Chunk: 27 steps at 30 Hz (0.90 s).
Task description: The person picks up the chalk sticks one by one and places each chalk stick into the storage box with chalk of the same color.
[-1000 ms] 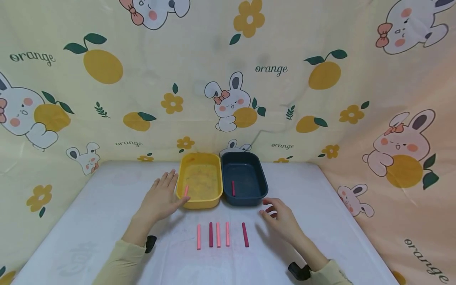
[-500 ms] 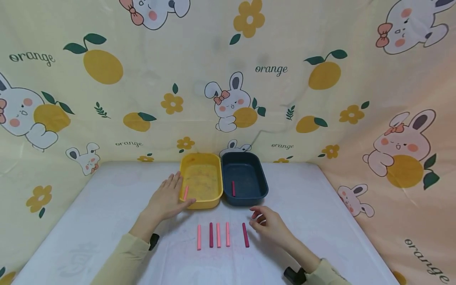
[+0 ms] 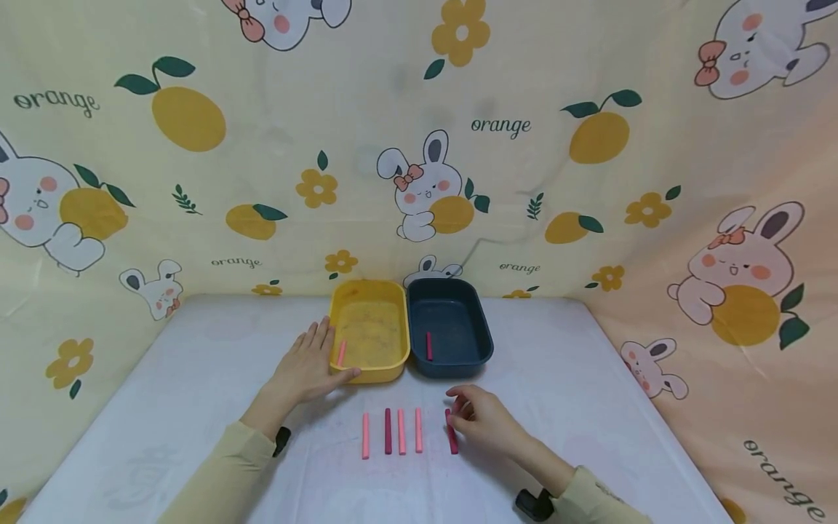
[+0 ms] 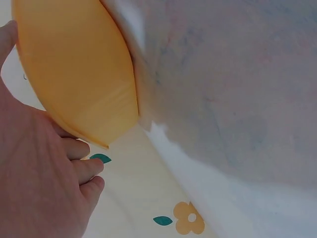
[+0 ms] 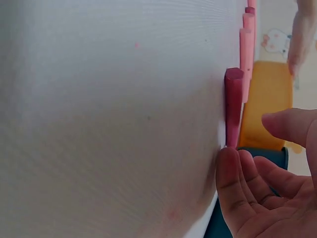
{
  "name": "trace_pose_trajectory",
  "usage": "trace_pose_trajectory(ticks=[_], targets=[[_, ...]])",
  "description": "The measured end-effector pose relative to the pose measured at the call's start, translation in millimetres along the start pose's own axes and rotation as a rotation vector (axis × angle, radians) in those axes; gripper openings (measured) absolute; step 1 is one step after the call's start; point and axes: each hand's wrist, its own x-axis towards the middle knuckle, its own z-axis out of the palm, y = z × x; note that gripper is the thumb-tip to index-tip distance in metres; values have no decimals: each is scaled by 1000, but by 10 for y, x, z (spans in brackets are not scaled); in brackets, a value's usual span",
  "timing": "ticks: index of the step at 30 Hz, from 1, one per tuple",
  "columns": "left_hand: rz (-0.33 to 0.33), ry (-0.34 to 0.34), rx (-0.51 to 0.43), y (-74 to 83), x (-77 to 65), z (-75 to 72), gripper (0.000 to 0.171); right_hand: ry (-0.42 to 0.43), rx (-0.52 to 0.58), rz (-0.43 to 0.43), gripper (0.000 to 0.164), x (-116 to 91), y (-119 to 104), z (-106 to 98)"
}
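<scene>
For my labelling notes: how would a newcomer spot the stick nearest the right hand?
On the white-covered table, find the dark blue rectangular tub. In front of it, the slim dark red stick lies rightmost in a row of five, nearest the person's right hand. Unlike the other dark red stick, flanked by light pink sticks, it lies apart.

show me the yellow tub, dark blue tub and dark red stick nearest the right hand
Yellow tub [image 3: 373,326]: head view, inside floor.
Dark blue tub [image 3: 455,325]: head view, inside floor.
Dark red stick [image 5: 234,106]: right wrist view, middle of its side.
</scene>
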Motion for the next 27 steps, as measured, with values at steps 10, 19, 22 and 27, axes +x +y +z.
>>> trace_pose_trajectory(ticks=[10,19,22,27], targets=[[-22,-27,-7,-28,41,57,116,-35,-42,29,39,69,16,56],[-38,-28,-25,-29,52,95,118,-57,-63,46,34,92,10,65],[-37,-15,-27,-28,51,104,118,-59,-69,41,31,96,13,73],[-45,-11,-27,-17,50,107,118,-62,-81,36,26,100,19,75]])
